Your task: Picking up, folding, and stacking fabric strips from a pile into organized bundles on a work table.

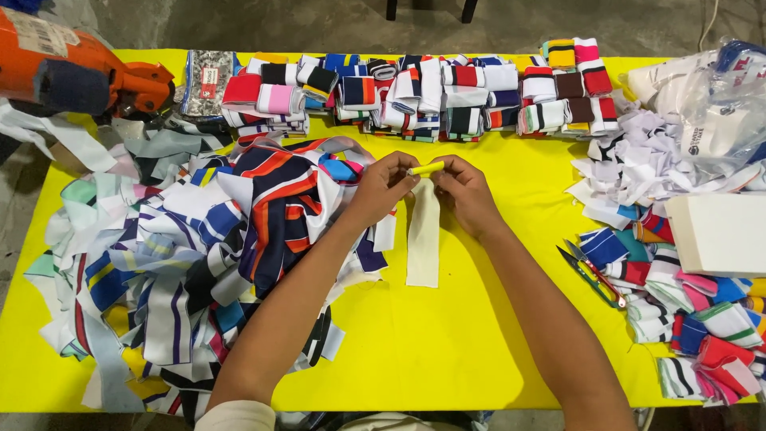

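My left hand [381, 185] and my right hand [463, 191] meet above the yellow table [447, 343], both pinching the top end of a cream fabric strip [423, 239]. The strip's top edge is yellow [427, 168] and sits between my fingertips. The rest of the strip lies flat on the table, running toward me. A loose heap of striped fabric strips [207, 239] touches my left forearm.
Folded striped fabric pieces [415, 92] are lined up along the far edge. More folded pieces [694, 319] and white scraps [638, 160] lie at the right, with small snips [594, 275], a white box [722, 231] and plastic bags [718, 96]. An orange machine [72, 68] sits far left.
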